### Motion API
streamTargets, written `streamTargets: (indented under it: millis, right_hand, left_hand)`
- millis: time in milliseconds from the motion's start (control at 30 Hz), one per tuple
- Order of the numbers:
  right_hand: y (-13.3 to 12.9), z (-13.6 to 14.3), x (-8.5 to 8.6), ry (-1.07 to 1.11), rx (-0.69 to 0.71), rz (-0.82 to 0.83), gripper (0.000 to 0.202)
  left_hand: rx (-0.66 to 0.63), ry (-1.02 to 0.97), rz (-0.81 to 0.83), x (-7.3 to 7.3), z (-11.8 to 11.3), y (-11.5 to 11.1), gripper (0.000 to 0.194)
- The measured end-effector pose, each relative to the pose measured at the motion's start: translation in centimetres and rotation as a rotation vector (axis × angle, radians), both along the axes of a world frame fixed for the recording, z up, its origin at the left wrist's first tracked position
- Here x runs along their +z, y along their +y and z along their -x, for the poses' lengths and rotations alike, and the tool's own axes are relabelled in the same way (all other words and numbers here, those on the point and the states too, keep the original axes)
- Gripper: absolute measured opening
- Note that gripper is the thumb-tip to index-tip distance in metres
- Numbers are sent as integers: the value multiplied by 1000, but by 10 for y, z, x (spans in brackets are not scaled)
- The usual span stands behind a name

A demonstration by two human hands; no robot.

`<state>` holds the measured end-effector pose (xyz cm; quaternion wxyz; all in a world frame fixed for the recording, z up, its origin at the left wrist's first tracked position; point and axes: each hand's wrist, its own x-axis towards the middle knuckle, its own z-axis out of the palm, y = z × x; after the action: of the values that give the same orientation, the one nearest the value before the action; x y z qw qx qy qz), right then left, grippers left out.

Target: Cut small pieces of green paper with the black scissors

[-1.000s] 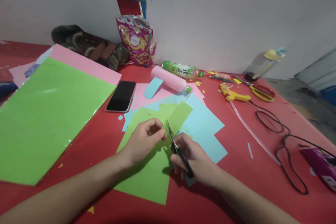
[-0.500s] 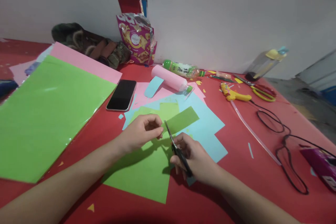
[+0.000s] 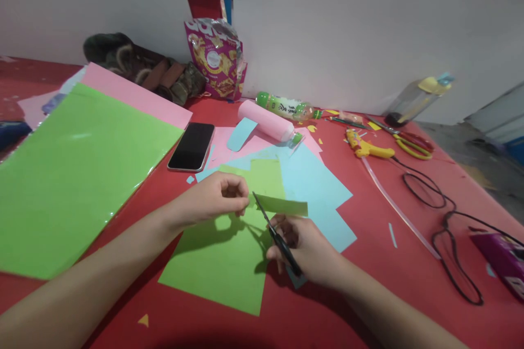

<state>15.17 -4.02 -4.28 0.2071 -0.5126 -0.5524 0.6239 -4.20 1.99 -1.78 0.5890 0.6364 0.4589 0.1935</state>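
Observation:
Black-handled scissors (image 3: pixel 282 245) are gripped in my right hand (image 3: pixel 305 245), blades pointing up and left and nearly closed. Just behind the blades is a narrow green paper strip (image 3: pixel 286 205), seen almost edge-on. My left hand (image 3: pixel 225 196) is closed in a pinch left of the blade tips. Whether a bit of green paper sits between its fingertips cannot be made out. Below both hands lies a larger green paper sheet (image 3: pixel 221 272), casting their shadows, over light blue paper (image 3: pixel 323 191).
A phone (image 3: pixel 191 147) and plastic-wrapped green paper (image 3: pixel 82 174) lie left. Behind are a pink-wrapped bottle (image 3: pixel 266 122), a green-labelled bottle (image 3: pixel 286 106) and a snack bag (image 3: pixel 216 60). Right are a yellow glue gun (image 3: pixel 366 147) with its cord, and yellow-handled scissors (image 3: pixel 413 148).
The green strip has swung downward and now lies flatter, nearly edge-on. My left hand has shifted slightly left, away from the scissor blades. The scissors have barely moved.

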Motion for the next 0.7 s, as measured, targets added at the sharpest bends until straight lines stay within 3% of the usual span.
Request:
streamTargets:
  millis: [400,567,700]
  right_hand:
    - [2,1,4,55,-14,67,28]
    - [6,1,14,212,53,107,40]
    - [4,-3,12,348,48,153,47]
  left_hand:
    - [110,-48,-42,2,-1,1,7]
    - [99,-33,-36,1,-3,-1,6]
    - [85,-13,-31,1,-5,-1,7]
